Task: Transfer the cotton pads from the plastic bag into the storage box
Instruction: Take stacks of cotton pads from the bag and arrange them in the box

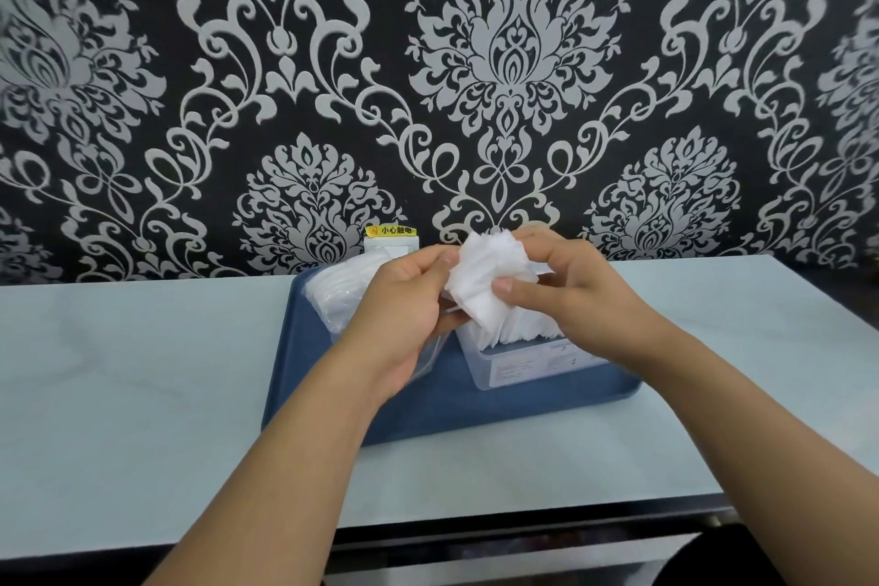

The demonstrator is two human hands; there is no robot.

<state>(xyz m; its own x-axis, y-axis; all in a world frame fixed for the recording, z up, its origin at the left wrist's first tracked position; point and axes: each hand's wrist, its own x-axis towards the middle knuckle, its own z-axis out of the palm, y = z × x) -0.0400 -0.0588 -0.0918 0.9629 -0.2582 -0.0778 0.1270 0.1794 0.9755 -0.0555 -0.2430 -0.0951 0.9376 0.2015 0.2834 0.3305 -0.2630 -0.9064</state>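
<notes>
A fanned stack of white cotton pads (pixel 485 274) is held above the blue tray (pixel 428 409). My left hand (pixel 404 305) grips its left side and my right hand (pixel 566 286) pinches its right side, thumb on the front. Just below the stack stands the clear storage box (pixel 528 364), with more white pads standing in it. The clear plastic bag (pixel 333 293), with pads still inside, lies at the tray's left back, partly hidden behind my left hand.
The tray sits on a pale blue table (pixel 142 371) against a black-and-silver patterned wall. A white socket with a yellow warning label (pixel 391 237) is on the wall behind the tray. The table's front edge (pixel 523 523) runs near my forearms.
</notes>
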